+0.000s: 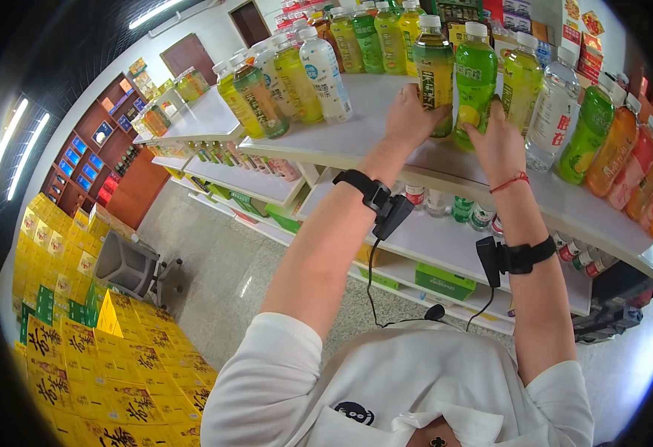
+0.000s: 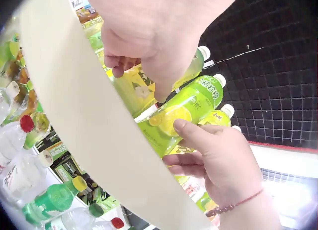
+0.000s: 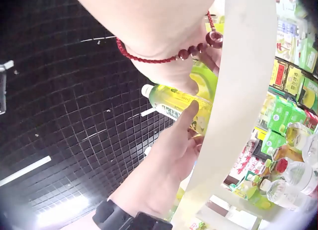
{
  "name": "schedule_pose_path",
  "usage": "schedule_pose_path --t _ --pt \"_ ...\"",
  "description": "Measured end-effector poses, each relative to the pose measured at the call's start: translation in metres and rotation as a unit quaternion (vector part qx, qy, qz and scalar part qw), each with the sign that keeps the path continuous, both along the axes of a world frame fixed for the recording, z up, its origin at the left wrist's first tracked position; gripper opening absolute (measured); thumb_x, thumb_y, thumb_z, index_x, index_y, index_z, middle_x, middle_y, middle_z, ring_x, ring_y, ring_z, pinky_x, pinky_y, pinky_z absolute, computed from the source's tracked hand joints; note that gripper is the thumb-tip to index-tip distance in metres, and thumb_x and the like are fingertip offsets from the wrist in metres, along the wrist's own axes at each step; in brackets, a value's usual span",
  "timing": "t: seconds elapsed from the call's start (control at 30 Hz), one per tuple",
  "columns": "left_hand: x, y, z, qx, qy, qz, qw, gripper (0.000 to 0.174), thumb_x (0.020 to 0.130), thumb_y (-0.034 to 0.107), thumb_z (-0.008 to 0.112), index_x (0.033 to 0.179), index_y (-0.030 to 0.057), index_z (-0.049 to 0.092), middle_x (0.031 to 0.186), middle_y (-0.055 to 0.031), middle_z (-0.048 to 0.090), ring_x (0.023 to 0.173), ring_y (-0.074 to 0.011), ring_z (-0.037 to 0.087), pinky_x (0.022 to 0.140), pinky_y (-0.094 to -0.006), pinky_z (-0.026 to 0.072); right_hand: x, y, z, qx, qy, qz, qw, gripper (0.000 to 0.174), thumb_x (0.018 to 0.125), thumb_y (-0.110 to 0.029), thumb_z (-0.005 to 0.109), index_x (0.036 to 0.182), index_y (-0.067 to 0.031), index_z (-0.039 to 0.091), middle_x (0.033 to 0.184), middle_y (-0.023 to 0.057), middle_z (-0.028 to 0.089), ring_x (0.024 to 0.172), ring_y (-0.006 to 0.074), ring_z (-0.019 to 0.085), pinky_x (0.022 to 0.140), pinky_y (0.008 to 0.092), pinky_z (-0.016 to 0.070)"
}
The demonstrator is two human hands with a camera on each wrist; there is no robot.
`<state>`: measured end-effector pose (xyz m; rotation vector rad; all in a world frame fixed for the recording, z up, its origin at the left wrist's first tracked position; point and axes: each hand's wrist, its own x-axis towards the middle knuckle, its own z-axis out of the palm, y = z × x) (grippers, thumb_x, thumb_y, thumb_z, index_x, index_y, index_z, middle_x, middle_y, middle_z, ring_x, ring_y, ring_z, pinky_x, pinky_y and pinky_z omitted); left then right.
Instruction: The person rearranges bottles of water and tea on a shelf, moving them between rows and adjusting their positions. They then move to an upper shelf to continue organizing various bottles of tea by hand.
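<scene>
On the top shelf [image 1: 375, 134], my left hand [image 1: 414, 118] grips the lower part of a tea bottle [image 1: 432, 65] with a yellow label and white cap. My right hand [image 1: 499, 141] holds a bright green lemon drink bottle [image 1: 475, 78] low down, thumb on its front and fingers round its side. Both bottles stand upright, side by side near the shelf's front edge. In the left wrist view the lemon slice picture on the green bottle [image 2: 196, 103] shows beside the right thumb. The right wrist view has the left thumb against the tea bottle [image 3: 171, 100].
Right of my hands stand a yellow-green bottle [image 1: 524, 82], a clear bottle [image 1: 553, 112] and several orange and pink drinks [image 1: 613, 149]. More bottles [image 1: 323, 82] stand to the left and behind. Lower shelves hold bottles and green boxes [image 1: 446, 281]. Stacked yellow cartons [image 1: 118, 372] and an office chair [image 1: 127, 264] are at left.
</scene>
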<state>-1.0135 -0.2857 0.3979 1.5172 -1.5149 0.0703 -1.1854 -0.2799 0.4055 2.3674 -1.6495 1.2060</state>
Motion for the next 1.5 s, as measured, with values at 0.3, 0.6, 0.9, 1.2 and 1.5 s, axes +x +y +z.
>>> schedule_pose_path --t 0.3,0.6,0.9,1.2,1.5 --pt "0.008 -0.012 -0.002 0.017 0.008 -0.059 0.998 0.053 0.076 0.039 0.071 0.108 -0.0011 0.057 0.105 -0.0205 0.062 0.101 -0.0353 0.059 0.084 -0.0405 0.0468 -0.005 0.005 -0.009 -0.101 -0.028 -0.001 0.994 0.064 0.078 -0.029 0.070 0.128 0.0015 0.042 0.089 0.0244 0.064 0.079 0.0382 0.064 0.066 0.0443 0.0531" --pt "0.000 0.000 0.006 0.065 0.017 -0.048 0.997 0.060 0.075 0.036 0.072 0.112 -0.0036 0.048 0.113 -0.0216 0.056 0.107 -0.0365 0.054 0.089 -0.0420 0.0446 -0.003 0.002 -0.005 -0.076 -0.047 -0.017 0.996 0.058 0.077 -0.025 0.070 0.123 -0.0001 0.044 0.088 0.0228 0.065 0.081 0.0395 0.064 0.068 0.0450 0.0526" --pt "0.003 -0.001 -0.001 -0.003 0.036 -0.072 0.997 0.060 0.074 0.042 0.072 0.107 -0.0048 0.053 0.107 -0.0215 0.060 0.102 -0.0356 0.057 0.085 -0.0414 0.0456 -0.004 0.000 -0.009 -0.096 -0.053 -0.015 0.994 0.058 0.076 -0.020 0.071 0.124 -0.0049 0.041 0.096 0.0204 0.064 0.082 0.0386 0.063 0.069 0.0448 0.0522" --pt "-0.003 0.000 0.002 0.012 0.052 -0.068 0.996 0.056 0.073 0.031 0.074 0.107 -0.0048 0.049 0.109 -0.0243 0.055 0.105 -0.0387 0.053 0.088 -0.0427 0.0444 -0.007 -0.005 -0.012 -0.101 -0.101 0.034 0.989 0.057 0.076 -0.014 0.072 0.123 -0.0085 0.041 0.081 0.0107 0.061 0.072 0.0326 0.063 0.063 0.0411 0.0502" --pt "0.025 0.020 -0.004 -0.015 0.051 -0.064 0.997 0.062 0.073 0.030 0.075 0.117 -0.0033 0.047 0.108 -0.0199 0.056 0.093 -0.0334 0.058 0.082 -0.0424 0.0467 0.010 0.019 -0.006 -0.081 -0.085 -0.015 0.993 0.028 0.080 -0.020 0.069 0.101 -0.0094 0.054 0.074 0.0084 0.063 0.067 0.0246 0.063 0.059 0.0357 0.0487"
